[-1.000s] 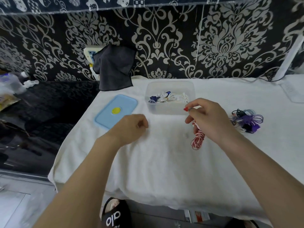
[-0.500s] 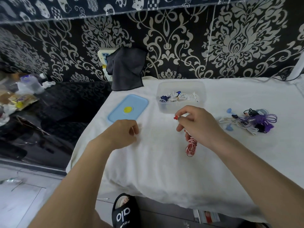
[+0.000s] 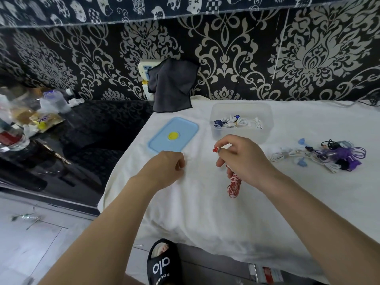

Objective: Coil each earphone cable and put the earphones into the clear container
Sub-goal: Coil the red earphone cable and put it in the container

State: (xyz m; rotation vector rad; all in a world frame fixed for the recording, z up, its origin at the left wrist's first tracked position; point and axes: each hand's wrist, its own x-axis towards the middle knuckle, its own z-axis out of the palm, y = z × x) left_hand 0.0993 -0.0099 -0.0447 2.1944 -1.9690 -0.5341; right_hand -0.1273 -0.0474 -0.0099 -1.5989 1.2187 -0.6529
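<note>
My right hand (image 3: 244, 161) grips a red and white earphone (image 3: 233, 185) above the white cloth. Its coiled cable hangs below my palm and a red earbud sticks out at my fingertips. My left hand (image 3: 166, 169) rests on the cloth as a loose fist, with nothing seen in it. Beyond my right hand stands the clear container (image 3: 267, 118), which holds blue and white coiled earphones (image 3: 236, 122). To the right lies a tangled pile of purple, black, white and light blue earphones (image 3: 333, 157).
The container's blue lid (image 3: 185, 128) with a yellow spot lies left of it. The white cloth (image 3: 205, 212) covers the table. A dark cloth (image 3: 172, 85) hangs at the wall. A black surface with clutter (image 3: 30, 120) is at left. A sandalled foot (image 3: 162, 262) shows below the table edge.
The camera has turned left, so everything sits further right in view. My right hand keeps holding the red earphone; my left hand stays fisted on the cloth.
</note>
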